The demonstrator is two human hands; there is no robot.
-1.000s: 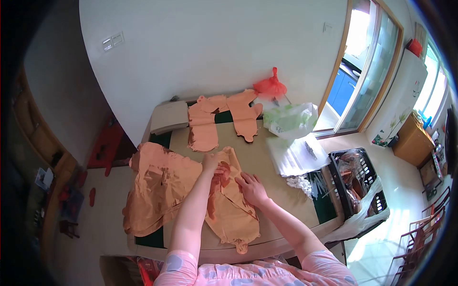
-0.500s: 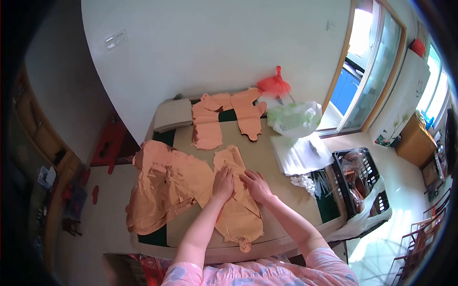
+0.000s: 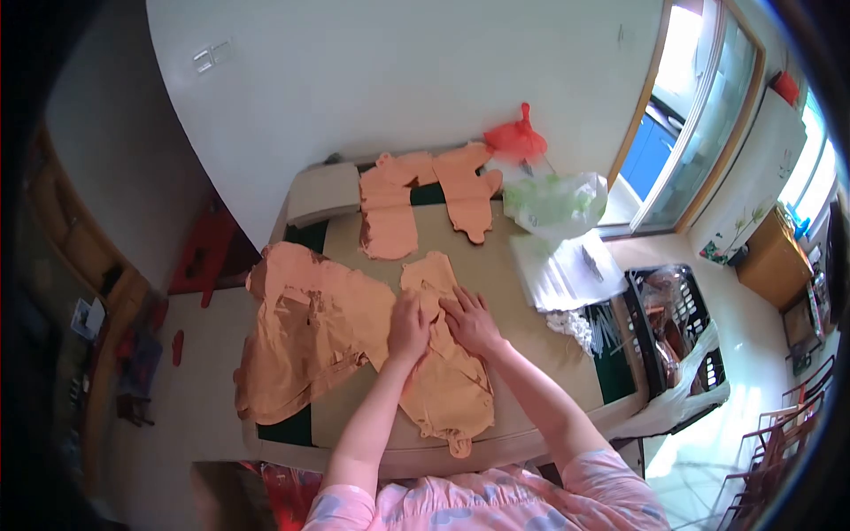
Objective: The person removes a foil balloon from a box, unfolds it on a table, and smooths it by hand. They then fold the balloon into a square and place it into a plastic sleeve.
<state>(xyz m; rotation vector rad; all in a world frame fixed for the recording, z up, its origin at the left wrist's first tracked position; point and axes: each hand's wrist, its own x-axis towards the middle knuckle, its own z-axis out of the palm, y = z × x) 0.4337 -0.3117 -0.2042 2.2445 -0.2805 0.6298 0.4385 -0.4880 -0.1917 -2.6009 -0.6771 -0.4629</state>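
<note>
A flat, uninflated rose-gold foil balloon (image 3: 450, 389) lies on the table before me, its middle creased and bunched between my hands. My left hand (image 3: 410, 329) has its fingers curled in on a fold of this foil; the fingertips are partly hidden. On the right side of the same balloon, my right hand (image 3: 471, 322) rests with fingers spread flat. To the left spreads a larger crumpled foil balloon (image 3: 297, 345), touching the one under my hands. More flat foil balloons (image 3: 390, 221) lie at the back of the table.
Along the back stand a beige stack (image 3: 323, 193), a red plastic bag (image 3: 515, 140) and a green-white plastic bag (image 3: 558, 203). Clear plastic sleeves (image 3: 567, 270), white string (image 3: 568, 329) and thin straws (image 3: 606, 332) lie at right. A black crate (image 3: 630, 327) stands beyond the table edge.
My left hand has gone from lying flat to curled fingers on the foil. The balloon's middle is more bunched. My right hand stays spread, and the view has shifted slightly.
</note>
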